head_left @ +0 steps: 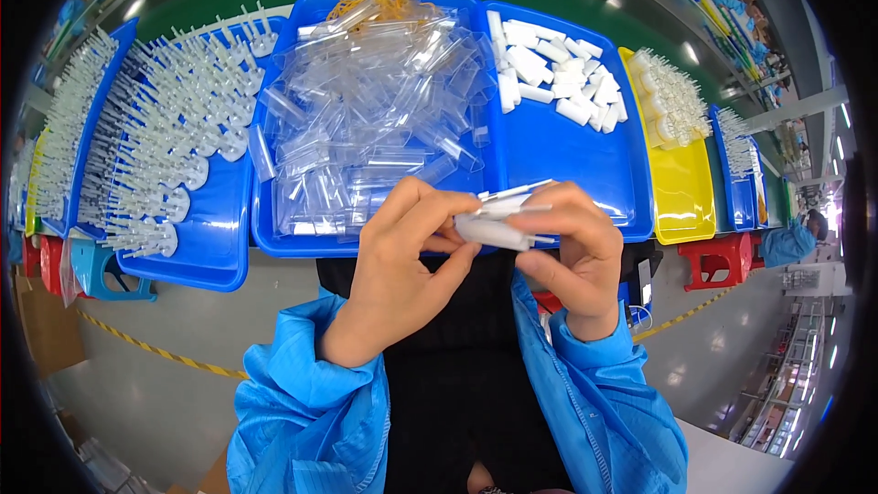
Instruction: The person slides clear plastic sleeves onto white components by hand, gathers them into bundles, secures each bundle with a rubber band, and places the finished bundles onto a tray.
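Observation:
In front of my body, above the trays' near edge, I hold a small white piece [494, 230] with thin white prongs sticking out. My left hand [412, 252] pinches its left end between thumb and fingers. At its other side my right hand [576, 252] has curled fingers on the prongs; those fingers are smeared by motion. How the held piece is made up is partly hidden by the fingers. Just beyond my left hand lies a blue tray heaped with clear plastic sleeves [366, 119]. A blue tray of white blocks [562, 73] lies beyond my right hand.
Orange rubber bands [384, 9] lie at the back of the sleeve tray. To the left, blue trays hold many white pronged parts with round bases [183, 142]. On the right is a yellow tray [681, 192] with clustered white parts. Red stools [718, 261] stand below; another person [791, 238] is far right.

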### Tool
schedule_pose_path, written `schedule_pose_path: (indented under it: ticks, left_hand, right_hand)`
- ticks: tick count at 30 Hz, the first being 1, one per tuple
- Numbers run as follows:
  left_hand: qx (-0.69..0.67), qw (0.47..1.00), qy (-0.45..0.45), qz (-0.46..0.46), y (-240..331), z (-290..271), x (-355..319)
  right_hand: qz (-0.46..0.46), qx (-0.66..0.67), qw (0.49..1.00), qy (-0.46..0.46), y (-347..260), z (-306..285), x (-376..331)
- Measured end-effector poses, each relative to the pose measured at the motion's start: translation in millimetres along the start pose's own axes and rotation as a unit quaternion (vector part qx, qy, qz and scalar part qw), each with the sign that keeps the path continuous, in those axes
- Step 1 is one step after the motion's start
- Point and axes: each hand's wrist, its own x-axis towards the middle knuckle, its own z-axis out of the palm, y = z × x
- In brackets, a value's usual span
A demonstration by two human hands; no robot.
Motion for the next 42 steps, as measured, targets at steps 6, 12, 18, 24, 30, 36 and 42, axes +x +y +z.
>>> schedule_pose_path:
  ticks: [6,12,18,24,30,36,42]
  left_hand:
    - [0.019,0.998,-0.039,-0.039,0.7,-1.2,0.4]
    - [0.070,0.993,-0.095,0.006,3.7,-8.1,5.5]
    - [0.143,0.986,-0.066,0.059,1.0,-4.3,13.3]
    - [0.173,0.980,-0.096,0.015,4.7,-6.6,14.7]
    - [0.247,0.961,-0.119,0.027,5.5,-10.7,18.4]
    - [0.091,0.987,-0.130,0.011,-10.5,-7.8,24.1]
    - [0.112,0.988,-0.102,0.007,-16.4,-0.6,18.9]
  right_hand:
    - [-0.003,-0.211,0.976,0.057,21.5,-64.1,29.3]
    - [0.046,-0.456,0.888,-0.022,82.6,-86.0,42.0]
    - [-0.040,-0.508,0.860,0.028,82.7,-85.8,48.3]
    - [0.005,-0.528,0.849,0.026,86.9,-85.2,42.2]
    - [0.046,-0.426,0.903,0.031,97.4,-85.6,45.2]
    - [0.133,-0.396,0.906,0.073,89.6,-93.6,46.0]
    - [-0.004,-0.380,0.910,0.166,94.3,-84.9,41.6]
